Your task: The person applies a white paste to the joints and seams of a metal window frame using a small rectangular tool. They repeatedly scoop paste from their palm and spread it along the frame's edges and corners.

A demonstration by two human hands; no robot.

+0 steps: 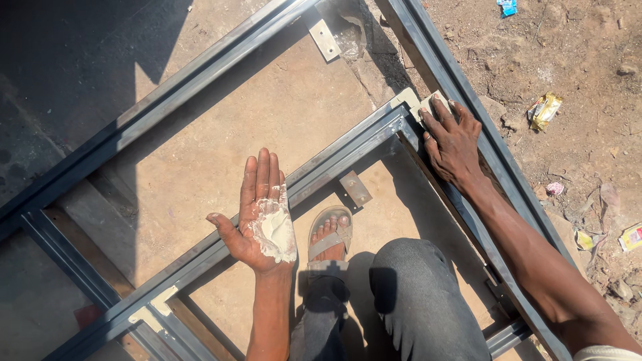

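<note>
Filling frame corner joint [409, 107] with putty [275, 230]. Left hand [262, 214] flat open, palm holding putty; right hand [451, 137] fingers pressed together on joint. Next, probably: scoop more, smooth seam evenly.

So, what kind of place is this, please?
Probably an outdoor metalwork yard. A grey steel frame lies on a concrete slab beside littered bare dirt. The left hand holds white putty; the right hand presses on a frame corner.
</note>
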